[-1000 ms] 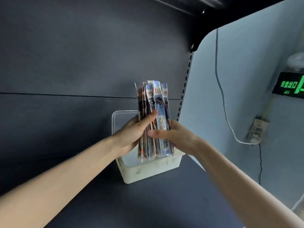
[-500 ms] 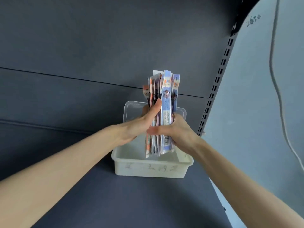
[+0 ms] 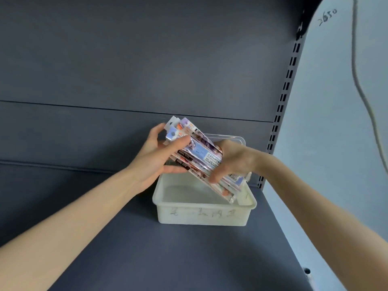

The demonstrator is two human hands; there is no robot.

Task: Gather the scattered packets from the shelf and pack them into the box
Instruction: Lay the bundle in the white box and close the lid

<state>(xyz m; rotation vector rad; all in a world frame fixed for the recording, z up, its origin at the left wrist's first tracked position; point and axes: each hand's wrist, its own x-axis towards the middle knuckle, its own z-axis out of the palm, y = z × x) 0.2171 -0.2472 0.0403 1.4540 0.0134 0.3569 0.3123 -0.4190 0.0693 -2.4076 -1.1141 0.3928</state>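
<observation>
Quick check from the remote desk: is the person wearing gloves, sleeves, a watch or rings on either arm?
Nothing worn shows. The left hand and right hand are bare, without gloves or visible rings. Both forearms are uncovered down to the frame edge: no sleeves, watch or wristbands.

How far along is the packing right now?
Gathering looks done: no loose packets show on the shelf. In hand: the left hand and right hand grip the packet bundle, tilted, its lower end inside the white box. Left: lay the bundle down in the box and release it.
</observation>
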